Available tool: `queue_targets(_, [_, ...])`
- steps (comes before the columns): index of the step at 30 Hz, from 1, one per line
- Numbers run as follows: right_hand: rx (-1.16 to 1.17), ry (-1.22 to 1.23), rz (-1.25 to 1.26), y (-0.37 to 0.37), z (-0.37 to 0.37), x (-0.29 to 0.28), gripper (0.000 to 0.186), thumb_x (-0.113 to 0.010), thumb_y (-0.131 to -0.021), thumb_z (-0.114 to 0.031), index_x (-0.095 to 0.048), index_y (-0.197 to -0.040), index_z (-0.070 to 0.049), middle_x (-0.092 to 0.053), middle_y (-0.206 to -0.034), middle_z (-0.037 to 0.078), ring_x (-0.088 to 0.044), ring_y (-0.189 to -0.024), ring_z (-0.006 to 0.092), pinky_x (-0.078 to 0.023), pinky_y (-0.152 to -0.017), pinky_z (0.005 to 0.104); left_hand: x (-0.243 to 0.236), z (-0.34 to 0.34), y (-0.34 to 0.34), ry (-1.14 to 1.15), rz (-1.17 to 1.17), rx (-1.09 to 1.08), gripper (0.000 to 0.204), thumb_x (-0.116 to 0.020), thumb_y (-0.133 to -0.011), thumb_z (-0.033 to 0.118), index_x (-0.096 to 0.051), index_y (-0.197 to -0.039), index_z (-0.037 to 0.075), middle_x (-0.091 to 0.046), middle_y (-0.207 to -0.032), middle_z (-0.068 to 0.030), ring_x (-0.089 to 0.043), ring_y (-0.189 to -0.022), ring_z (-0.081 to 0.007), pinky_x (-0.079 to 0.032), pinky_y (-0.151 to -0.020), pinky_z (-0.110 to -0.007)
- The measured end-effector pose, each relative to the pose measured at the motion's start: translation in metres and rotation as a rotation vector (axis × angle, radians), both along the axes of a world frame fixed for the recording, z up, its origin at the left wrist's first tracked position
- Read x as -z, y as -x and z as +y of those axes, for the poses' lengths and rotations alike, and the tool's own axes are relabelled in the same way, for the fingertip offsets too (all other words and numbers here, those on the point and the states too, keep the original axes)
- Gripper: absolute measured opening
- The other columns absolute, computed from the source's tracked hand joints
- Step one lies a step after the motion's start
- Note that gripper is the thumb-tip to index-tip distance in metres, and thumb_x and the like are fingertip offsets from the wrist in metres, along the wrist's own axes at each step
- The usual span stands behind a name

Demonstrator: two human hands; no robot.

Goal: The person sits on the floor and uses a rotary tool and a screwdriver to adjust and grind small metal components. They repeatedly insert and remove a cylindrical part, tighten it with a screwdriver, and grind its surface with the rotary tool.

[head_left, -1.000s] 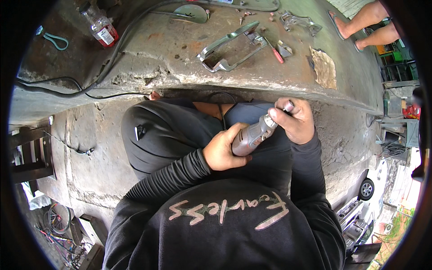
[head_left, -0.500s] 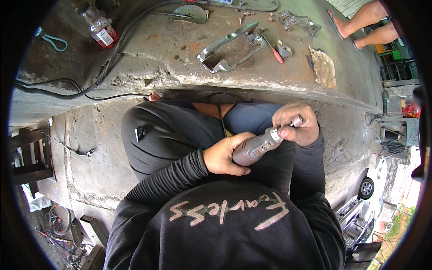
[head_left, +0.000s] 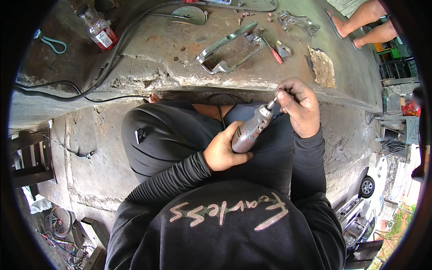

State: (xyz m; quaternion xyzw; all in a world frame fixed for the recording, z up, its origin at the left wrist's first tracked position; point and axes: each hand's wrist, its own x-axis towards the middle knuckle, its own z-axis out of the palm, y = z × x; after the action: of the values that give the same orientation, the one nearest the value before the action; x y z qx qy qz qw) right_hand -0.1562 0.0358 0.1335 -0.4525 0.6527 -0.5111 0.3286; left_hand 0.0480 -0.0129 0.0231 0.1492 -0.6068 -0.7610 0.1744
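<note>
My left hand (head_left: 220, 152) is wrapped round the grey body of a rotary tool (head_left: 246, 135), held above my lap with its nose tilted up to the right. At the nose, thumb and fingers of my right hand (head_left: 300, 108) are pinched together on a bit. Its thin metal shank (head_left: 273, 103) shows between the tool's collet and my fingertips. The bit's head is hidden by those fingers. Whether the shank sits inside the collet I cannot tell.
On the concrete ledge ahead lie a shiny metal frame (head_left: 227, 40), a red-handled tool (head_left: 276, 56), a metal bracket (head_left: 298, 21), a brown scrap (head_left: 323, 69) and a round disc (head_left: 191, 16). At left are a bottle (head_left: 102, 35) and a black hose (head_left: 108, 67). Another person's feet (head_left: 339, 29) are far right.
My right hand has moved up from around the collet and turned, now pinching at the bit. The pinkish bit head seen before is now covered. The tool's nose points more steeply upward.
</note>
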Motion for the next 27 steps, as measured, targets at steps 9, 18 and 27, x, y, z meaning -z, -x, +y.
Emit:
queue_targets(9, [-0.055,0.022,-0.077,0.008,0.003,-0.001,0.017,-0.069,-0.092,-0.014,-0.06,-0.091,0.0,-0.061,-0.081,0.001,-0.052,-0.074,0.0048,-0.042,-0.064,0.0202,-0.003,0.001,-0.002,-0.089,0.027,0.07,0.066,-0.081,-0.071,0.006,-0.046,-0.128,0.001,-0.061,-0.109,-0.0091,-0.057,-0.102,-0.0163,-0.046,-0.092,-0.031])
queue_targets(18, [-0.101,0.125,-0.137,-0.002,0.004,-0.001,0.02,-0.072,-0.09,-0.016,-0.061,-0.092,0.0,-0.063,-0.084,0.002,-0.055,-0.074,0.0074,-0.044,-0.069,0.0222,-0.003,-0.002,-0.006,-0.04,0.063,0.087,0.067,-0.079,-0.072,0.004,-0.046,-0.13,0.002,-0.06,-0.108,-0.0079,-0.056,-0.104,-0.0156,-0.045,-0.094,-0.031])
queue_targets(27, [-0.209,0.166,-0.256,0.012,0.005,0.015,0.03,-0.072,-0.089,-0.027,-0.061,-0.096,0.0,-0.061,-0.082,0.005,-0.052,-0.068,0.0078,-0.041,-0.061,0.0212,-0.001,-0.002,-0.004,-0.006,0.093,0.138,0.067,-0.08,-0.071,0.005,-0.047,-0.13,0.003,-0.06,-0.11,-0.0086,-0.056,-0.105,-0.0158,-0.044,-0.095,-0.032])
